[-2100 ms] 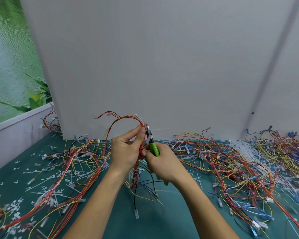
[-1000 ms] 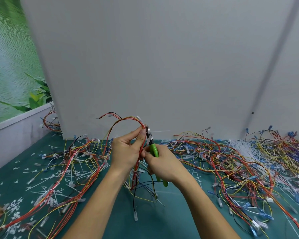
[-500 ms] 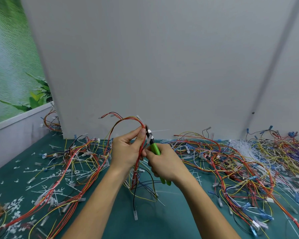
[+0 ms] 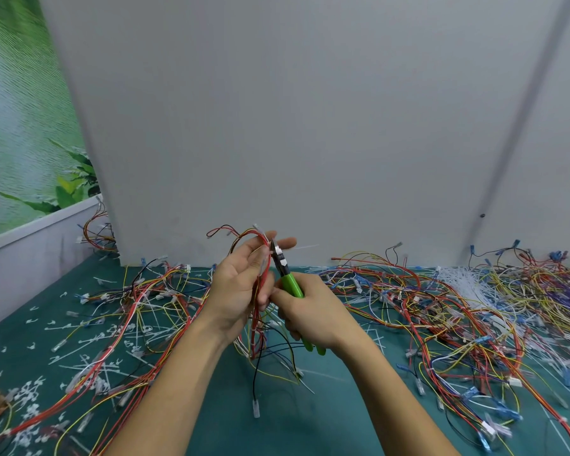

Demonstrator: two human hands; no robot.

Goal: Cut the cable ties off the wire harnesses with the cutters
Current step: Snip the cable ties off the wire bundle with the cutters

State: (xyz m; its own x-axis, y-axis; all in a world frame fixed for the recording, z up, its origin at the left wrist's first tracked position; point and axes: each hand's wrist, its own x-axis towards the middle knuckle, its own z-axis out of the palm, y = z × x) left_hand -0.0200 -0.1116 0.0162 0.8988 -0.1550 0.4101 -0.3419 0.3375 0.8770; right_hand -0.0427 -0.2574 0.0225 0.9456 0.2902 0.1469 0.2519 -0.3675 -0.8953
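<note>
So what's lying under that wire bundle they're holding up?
The teal mat, with the harness ends dangling toward it, one ending in a white connector. The left hand and the right hand, gripping the cutters, cover the mat farther back.

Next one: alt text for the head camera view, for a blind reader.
A person's left hand holds up a red and yellow wire harness while the right hand grips green-handled cutters, their tip at the top of the harness. The green table is littered with loose wires and cut white cable ties.
</note>
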